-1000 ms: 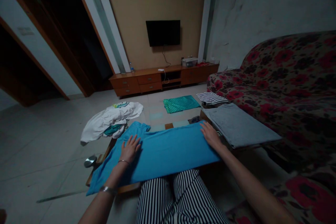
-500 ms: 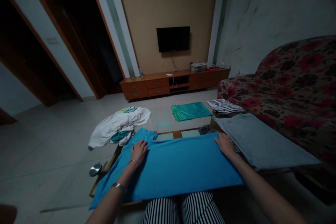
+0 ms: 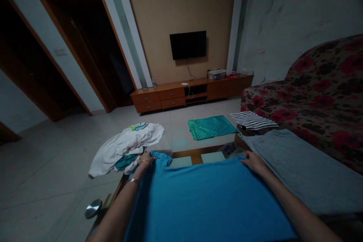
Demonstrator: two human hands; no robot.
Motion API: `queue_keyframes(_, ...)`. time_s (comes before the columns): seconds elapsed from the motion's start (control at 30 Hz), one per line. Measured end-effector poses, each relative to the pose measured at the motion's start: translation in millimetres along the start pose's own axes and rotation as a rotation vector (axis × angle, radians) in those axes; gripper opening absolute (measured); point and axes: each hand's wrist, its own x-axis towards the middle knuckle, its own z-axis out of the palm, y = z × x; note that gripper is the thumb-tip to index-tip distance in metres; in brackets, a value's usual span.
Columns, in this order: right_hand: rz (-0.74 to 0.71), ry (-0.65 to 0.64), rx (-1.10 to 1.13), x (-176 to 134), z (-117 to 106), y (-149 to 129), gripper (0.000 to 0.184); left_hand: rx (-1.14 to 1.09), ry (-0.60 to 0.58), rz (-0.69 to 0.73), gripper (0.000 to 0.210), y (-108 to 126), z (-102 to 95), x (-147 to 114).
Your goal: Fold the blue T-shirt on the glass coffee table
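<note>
**Head view: both hands at the far edge of the blue shirt**

Head camera looks down on a blue shirt (image 3: 210, 200) spread over the low table (image 3: 195, 155) in front of the person, its cloth running from the table's near side up to a far edge where both hands sit. The left hand (image 3: 146, 157) is closed on the far left corner, near the sleeve, fingers curled into the cloth. The right hand (image 3: 253, 161) is clamped on the far right corner in the same way. Judging by that two-corner grip, the step in hand is a fold of the shirt, with the far edge gathered and ready to be brought over.

A clean fold calls for both corners to travel together and level, with the cloth kept taut between them so the edge lands straight and no crease forms in the middle.

Just to the right lies a folded grey garment (image 3: 300, 174), touching or nearly touching the shirt. Beyond it are a striped folded piece (image 3: 253, 120) and a green folded cloth (image 3: 211, 126). A loose white heap of clothes (image 3: 127, 145) lies to the left, near the left hand.
</note>
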Motion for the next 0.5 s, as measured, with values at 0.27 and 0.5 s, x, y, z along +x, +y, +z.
queue_keyframes(0.27,0.009,0.157,0.347,33,25,8,0.037,-0.012,0.201,-0.005,0.023,0,20.2,8)
queue_keyframes(0.5,0.024,0.263,0.233,66,25,12,0.041,-0.028,0.287,0.002,0.024,7,25.8,33)
